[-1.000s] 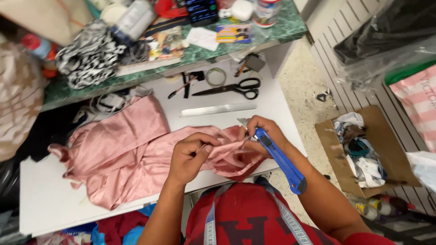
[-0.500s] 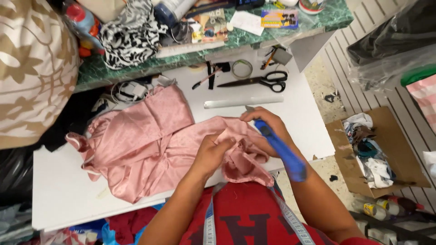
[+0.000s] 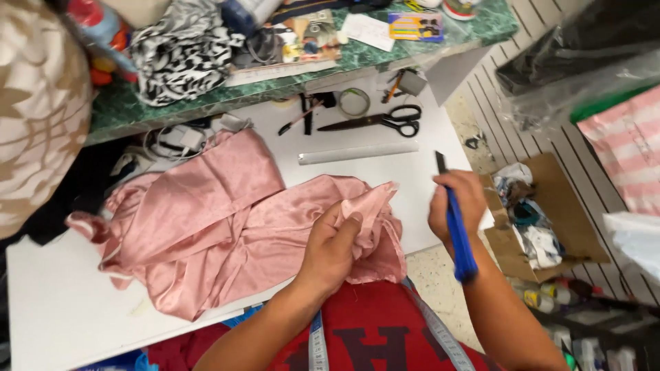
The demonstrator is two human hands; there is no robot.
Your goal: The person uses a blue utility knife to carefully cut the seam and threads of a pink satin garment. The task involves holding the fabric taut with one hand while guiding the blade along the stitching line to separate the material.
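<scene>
Left hand (image 3: 330, 251) fingers pinch pink satin cloth (image 3: 220, 227) bunched on white desk (image 3: 55, 309). Right hand (image 3: 457, 206) fingers closed round blue-handled cutter (image 3: 459, 237). Open brown cardboard box (image 3: 543, 227) on floor, right.

White worktable (image 3: 426, 172), green marble-patterned shelf (image 3: 385, 51), speckled floor (image 3: 440, 271), cardboard box (image 3: 574, 220)

One pink satin cloth (image 3: 220, 220); one blue-handled cutter (image 3: 455, 227); one pair of black scissors (image 3: 378, 121); one metal ruler (image 3: 357, 152); one tape roll (image 3: 353, 102); one cardboard box (image 3: 557, 206).
</scene>
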